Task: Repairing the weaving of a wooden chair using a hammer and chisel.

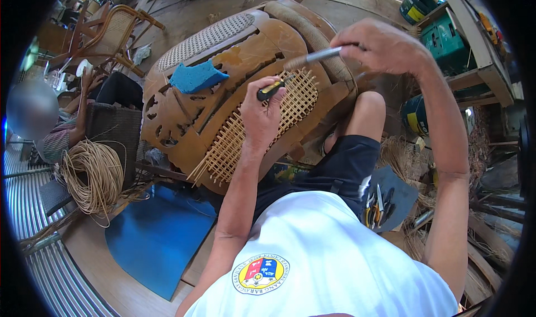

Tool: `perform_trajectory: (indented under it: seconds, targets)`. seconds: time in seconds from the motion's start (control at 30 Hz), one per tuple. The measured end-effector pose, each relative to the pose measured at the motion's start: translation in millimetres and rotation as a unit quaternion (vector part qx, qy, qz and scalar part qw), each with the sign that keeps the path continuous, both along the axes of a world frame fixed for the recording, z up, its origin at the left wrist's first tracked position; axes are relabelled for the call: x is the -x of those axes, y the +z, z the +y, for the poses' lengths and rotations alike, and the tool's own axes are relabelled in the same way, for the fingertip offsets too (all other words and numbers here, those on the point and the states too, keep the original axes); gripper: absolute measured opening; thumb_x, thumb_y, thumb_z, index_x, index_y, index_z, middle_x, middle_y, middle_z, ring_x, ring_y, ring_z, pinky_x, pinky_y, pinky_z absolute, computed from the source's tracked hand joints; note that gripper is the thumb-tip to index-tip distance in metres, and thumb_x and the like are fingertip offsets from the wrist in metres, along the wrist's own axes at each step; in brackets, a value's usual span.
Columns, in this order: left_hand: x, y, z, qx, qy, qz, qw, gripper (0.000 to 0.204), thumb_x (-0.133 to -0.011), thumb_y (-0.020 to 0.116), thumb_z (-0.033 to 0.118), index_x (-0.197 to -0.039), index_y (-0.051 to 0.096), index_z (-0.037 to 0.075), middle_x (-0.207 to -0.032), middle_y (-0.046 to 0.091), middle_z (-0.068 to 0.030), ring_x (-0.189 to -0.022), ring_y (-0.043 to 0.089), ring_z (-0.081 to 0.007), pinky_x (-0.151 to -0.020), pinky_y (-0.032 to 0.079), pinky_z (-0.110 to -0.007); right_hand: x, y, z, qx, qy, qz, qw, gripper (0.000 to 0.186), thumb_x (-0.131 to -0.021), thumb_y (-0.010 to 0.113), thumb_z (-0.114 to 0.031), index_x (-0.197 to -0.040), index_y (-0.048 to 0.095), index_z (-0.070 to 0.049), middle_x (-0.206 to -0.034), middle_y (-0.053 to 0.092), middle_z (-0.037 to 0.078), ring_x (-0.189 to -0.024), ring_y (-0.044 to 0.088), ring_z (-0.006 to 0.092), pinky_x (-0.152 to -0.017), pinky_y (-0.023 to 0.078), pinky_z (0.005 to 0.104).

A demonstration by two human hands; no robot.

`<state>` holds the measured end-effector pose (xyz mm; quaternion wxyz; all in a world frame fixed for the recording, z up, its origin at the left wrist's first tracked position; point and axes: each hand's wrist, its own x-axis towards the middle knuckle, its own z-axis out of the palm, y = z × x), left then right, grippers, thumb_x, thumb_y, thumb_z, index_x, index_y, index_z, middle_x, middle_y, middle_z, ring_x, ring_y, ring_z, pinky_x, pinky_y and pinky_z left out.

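Observation:
A carved wooden furniture panel (245,54) lies before me, with an open rattan lattice (296,105) in its near-right section and finer cane weave (206,37) at the back. My left hand (259,113) grips a short yellow-and-black tool (269,92) over the lattice's upper left part. My right hand (377,49), raised at the upper right, holds a silver cylindrical tool (326,55); its far end is blurred above the lattice. A piece of blue foam (195,77) rests on the panel, left of my left hand.
A co-worker (75,121) sits at left behind a rattan coil (92,177). A cane chair (117,35) stands upper left, a blue sheet (151,244) lower left. At right are buckets (413,7), a wooden rack (486,82) and, beside my leg, a tray (391,188) of pliers and scissors.

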<state>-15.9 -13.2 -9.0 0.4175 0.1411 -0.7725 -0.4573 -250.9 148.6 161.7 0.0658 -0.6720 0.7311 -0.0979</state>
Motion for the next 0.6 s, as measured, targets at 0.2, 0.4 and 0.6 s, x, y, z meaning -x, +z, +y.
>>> perform_trajectory:
  seconds: [0.2, 0.4, 0.6]
  targets:
    - [9.8, 2.1, -7.0, -0.012, -0.033, -0.012, 0.999, 0.026, -0.099, 0.076, 0.012, -0.117, 0.059, 0.003, -0.112, 0.076, -0.0118, -0.102, 0.071, -0.0148, -0.089, 0.057, -0.03, 7.0, -1.5, 1.6, 0.071, -0.027, -0.008, 0.997, 0.03, -0.104, 0.064, -0.024, -0.123, 0.073, -0.003, -0.108, 0.075, 0.017, -0.097, 0.07, 0.0316, -0.088, 0.053, 0.0427]
    - [6.4, 4.0, -3.8, 0.019, -0.019, -0.051, 0.998, 0.025, -0.098, 0.076, 0.01, -0.116, 0.059, 0.004, -0.112, 0.076, -0.0103, -0.1, 0.072, -0.0137, -0.085, 0.058, -0.029, 0.0, 7.1, 1.5, 0.048, -0.058, -0.028, 0.997, 0.031, -0.106, 0.061, -0.026, -0.122, 0.073, -0.002, -0.101, 0.075, 0.017, -0.09, 0.07, 0.0287, -0.087, 0.054, 0.0427]
    - [7.0, 2.0, -6.6, 0.032, -0.018, -0.057, 0.998, 0.025, -0.097, 0.076, 0.009, -0.116, 0.059, 0.005, -0.112, 0.077, -0.0086, -0.099, 0.073, -0.0139, -0.084, 0.058, -0.03, -5.2, 12.0, 1.5, 0.04, -0.065, -0.025, 0.997, 0.029, -0.106, 0.06, -0.025, -0.121, 0.073, -0.004, -0.097, 0.075, 0.016, -0.087, 0.07, 0.0286, -0.083, 0.053, 0.0421]
